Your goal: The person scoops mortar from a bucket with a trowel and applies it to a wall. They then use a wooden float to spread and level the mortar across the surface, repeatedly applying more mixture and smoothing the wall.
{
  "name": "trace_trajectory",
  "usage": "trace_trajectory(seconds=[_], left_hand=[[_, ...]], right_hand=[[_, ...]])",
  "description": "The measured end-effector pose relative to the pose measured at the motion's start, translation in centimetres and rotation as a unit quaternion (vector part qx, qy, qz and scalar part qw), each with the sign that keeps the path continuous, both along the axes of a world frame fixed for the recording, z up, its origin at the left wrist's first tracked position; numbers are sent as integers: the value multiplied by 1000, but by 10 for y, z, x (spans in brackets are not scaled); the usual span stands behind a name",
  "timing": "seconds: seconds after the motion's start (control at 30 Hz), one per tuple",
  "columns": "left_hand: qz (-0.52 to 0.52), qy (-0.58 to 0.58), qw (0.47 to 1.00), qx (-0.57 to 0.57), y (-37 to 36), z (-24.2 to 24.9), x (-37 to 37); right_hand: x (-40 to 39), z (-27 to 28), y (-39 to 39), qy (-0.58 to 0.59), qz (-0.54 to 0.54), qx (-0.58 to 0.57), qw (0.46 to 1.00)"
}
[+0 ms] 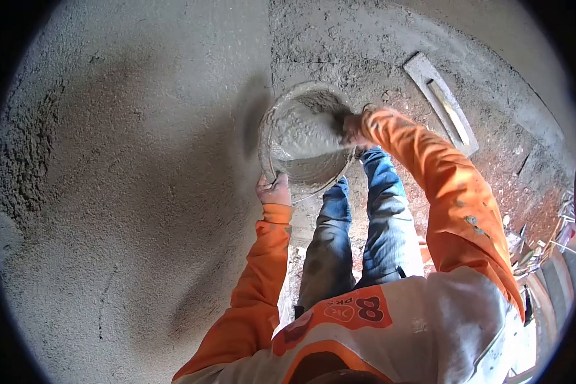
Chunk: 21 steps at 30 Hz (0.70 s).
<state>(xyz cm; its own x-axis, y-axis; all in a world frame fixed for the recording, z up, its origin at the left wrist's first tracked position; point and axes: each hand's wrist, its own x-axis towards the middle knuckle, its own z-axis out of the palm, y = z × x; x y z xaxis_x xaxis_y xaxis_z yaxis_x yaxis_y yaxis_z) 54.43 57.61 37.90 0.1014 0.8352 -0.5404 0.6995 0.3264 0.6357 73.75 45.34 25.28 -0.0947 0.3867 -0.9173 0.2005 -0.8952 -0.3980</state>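
Note:
A round bucket (267, 137) coated in grey mortar is in front of my legs, its mouth facing me. My left hand (275, 190) grips its near left rim, fingers wrapped over the edge. At the right side of the mouth, my right hand (354, 130) is closed, its fingers partly in shadow. From it, what looks like a trowel reaches left across the bucket, its blade covered by wet mortar (304, 133) and blurred. The handle is hidden in the fist. Below the mortar, the ribbed inner wall of the bucket shows.
A long float (422, 69) with a raised handle lies to the right of the bucket on the rough, mortar-spattered ground. Fresh grey plaster covers the large surface (141, 211) on the left. Boards (550, 288) and debris are at the lower right.

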Motion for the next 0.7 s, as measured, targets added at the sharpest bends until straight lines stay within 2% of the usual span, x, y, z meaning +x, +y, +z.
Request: trace_trajectory(seconds=[0.03, 0.07, 0.1, 0.13, 0.2, 0.27, 0.3, 0.33, 0.37, 0.4, 0.43, 0.47, 0.53, 0.57, 0.6, 0.63, 0.67, 0.7], left_hand=[[-48, 50, 996, 52, 2, -15, -19], [-73, 70, 992, 82, 5, -24, -21], [-97, 91, 985, 112, 9, -34, -23], [-32, 91, 994, 59, 9, -36, -23], [31, 88, 996, 10, 18, -43, -28], [-41, 69, 995, -62, 22, -62, -38], [-66, 57, 993, -84, 22, -73, -40], [-73, 124, 986, -81, 18, -86, -45], [-79, 191, 976, -72, 17, -100, -50], [-93, 239, 965, -61, 16, -118, -60], [-107, 291, 949, -52, 14, -129, -71], [-110, 291, 949, -46, 11, -128, -75], [-74, 302, 945, -104, 4, -125, -86], [-74, 304, 944, -103, 0, -128, -97], [-54, 292, 949, -108, -3, -138, -113], [-36, 279, 953, -113, -6, -143, -122], [-37, 276, 954, -110, -10, -129, -112], [-16, 207, 976, -64, -16, -101, -94]], right_hand=[[4, 20, 2, 119, -46, -91, 988], [10, 50, 0, 158, -8, -79, 984], [17, 76, -3, 164, -25, -43, 985], [16, 91, -6, 175, -41, -7, 984], [9, 75, -27, 221, -105, 60, 968], [-9, 35, -50, 213, -134, 92, 963], [-11, 22, -56, 215, -208, 74, 951], [-10, 17, -59, 219, -281, 57, 932], [-1, 22, -59, 199, -261, 143, 934], [7, 34, -58, 182, -312, 157, 919], [11, 37, -61, 157, -398, 184, 885], [14, 39, -63, 134, -480, 205, 842], [31, 63, -56, 57, -553, 174, 813], [32, 60, -53, 46, -627, 223, 745], [44, 64, -45, -64, -595, 233, 766], [51, 68, -29, -199, -594, 245, 740], [58, 70, -7, -331, -582, 253, 698], [65, 59, 20, -427, -593, 217, 647]])
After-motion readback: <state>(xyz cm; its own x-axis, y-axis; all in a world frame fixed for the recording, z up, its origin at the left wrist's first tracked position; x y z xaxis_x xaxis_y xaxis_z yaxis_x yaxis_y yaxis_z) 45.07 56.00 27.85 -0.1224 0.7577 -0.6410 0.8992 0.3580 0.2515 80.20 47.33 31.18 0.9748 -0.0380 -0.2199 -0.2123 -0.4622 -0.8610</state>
